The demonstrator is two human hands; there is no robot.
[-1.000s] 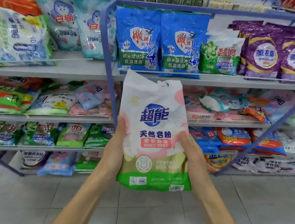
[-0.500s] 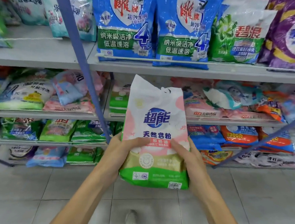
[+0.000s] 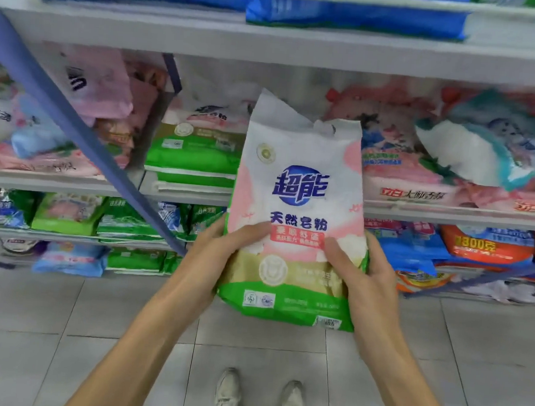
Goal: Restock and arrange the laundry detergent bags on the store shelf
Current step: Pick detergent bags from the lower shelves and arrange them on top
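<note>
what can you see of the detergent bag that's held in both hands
The detergent bag is a soft, glossy plastic pouch: white and pink above, a beige band, green at the bottom, with a blue logo and Chinese print. Its top is crumpled. It is upright in front of the shelves; the left hand and right hand grip its lower sides.

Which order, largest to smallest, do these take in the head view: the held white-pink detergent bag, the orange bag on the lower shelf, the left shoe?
1. white-pink detergent bag, largest, though it is nearest the camera.
2. orange bag, partly hidden.
3. left shoe, smallest.
</note>
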